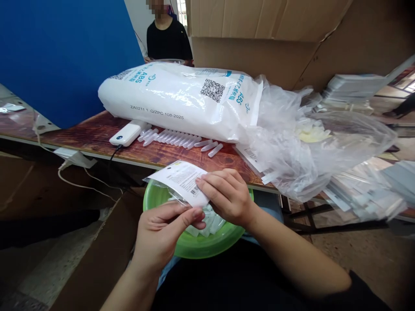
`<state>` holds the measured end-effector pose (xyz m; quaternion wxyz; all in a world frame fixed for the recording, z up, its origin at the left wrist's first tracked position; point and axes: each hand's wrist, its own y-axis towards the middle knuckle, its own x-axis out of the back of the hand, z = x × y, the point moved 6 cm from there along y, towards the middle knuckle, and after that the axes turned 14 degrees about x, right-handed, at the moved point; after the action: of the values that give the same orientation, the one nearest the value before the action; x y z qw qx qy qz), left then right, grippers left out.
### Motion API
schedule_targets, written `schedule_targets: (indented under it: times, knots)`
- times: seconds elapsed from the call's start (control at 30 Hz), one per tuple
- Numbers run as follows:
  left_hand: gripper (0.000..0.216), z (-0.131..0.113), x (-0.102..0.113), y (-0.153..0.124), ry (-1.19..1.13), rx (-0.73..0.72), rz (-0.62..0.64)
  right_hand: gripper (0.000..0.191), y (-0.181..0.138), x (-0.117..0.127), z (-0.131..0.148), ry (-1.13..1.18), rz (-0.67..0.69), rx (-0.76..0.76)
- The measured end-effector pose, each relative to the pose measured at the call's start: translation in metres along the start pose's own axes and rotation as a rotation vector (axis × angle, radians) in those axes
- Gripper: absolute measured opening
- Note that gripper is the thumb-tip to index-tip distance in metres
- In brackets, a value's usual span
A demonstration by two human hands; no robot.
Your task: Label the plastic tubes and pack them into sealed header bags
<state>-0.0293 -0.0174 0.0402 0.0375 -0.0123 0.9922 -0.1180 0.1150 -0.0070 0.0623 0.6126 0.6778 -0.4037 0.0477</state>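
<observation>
A small clear plastic packet with a white printed card (181, 179) is held tilted above a green bowl (207, 249). My right hand (228, 194) is closed on the packet's right side, its fingers over the barcode area. My left hand (168, 226) pinches the packet's lower edge between thumb and fingers; the exact spot is partly hidden. In the bowl lie whitish translucent plastic pieces (210, 223), partly covered by my hands. Behind, on the wooden table, several translucent tube-like pieces (177, 137) form a row.
A big white ABS sack (181, 95) lies along the table (94, 134). Right of it is a crumpled clear bag (292, 147) with pale pieces inside. A white device (128, 133) with a black cable sits left. Flat packets (363, 190) are at right. Another person (168, 39) is behind.
</observation>
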Motion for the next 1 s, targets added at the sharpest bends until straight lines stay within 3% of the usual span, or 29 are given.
schedule_targets:
  times: [0.1, 0.17, 0.3, 0.37, 0.5, 0.6, 0.73, 0.9, 1.0]
  knots:
    - [0.011, -0.023, -0.006, -0.011, 0.157, -0.060, 0.020, 0.038, 0.000, 0.003, -0.004, 0.127, -0.012, -0.037]
    - [0.008, -0.052, -0.003, -0.020, 0.344, -0.295, -0.080, 0.037, 0.001, 0.008, -0.009, 0.237, -0.087, -0.165]
    - [0.032, -0.104, 0.003, -0.038, 0.846, -0.882, -0.493, 0.020, 0.005, 0.015, -0.019, 0.530, -0.258, -0.479]
    - [0.033, -0.111, -0.003, -0.031, 1.015, -0.981, -0.449, 0.009, 0.006, 0.015, -0.020, 0.648, -0.274, -0.586]
    - [0.018, -0.109, -0.015, -0.012, 1.047, -0.951, -0.194, 0.013, 0.001, 0.014, -0.023, 0.890, -0.285, -0.849]
    - [0.009, -0.108, -0.022, -0.007, 1.041, -0.904, -0.196, 0.022, 0.000, 0.017, -0.026, 1.090, -0.291, -0.984]
    - [0.013, -0.113, -0.032, -0.006, 1.057, -0.900, -0.222, 0.038, -0.002, 0.021, -0.034, 1.316, -0.296, -1.066]
    - [0.016, -0.116, -0.045, -0.003, 1.134, -0.901, -0.205, 0.044, -0.007, 0.026, -0.044, 1.355, -0.274, -1.046]
    - [0.015, -0.118, -0.051, -0.003, 1.105, -0.946, -0.198, 0.036, -0.006, 0.030, -0.047, 1.346, -0.262, -1.040]
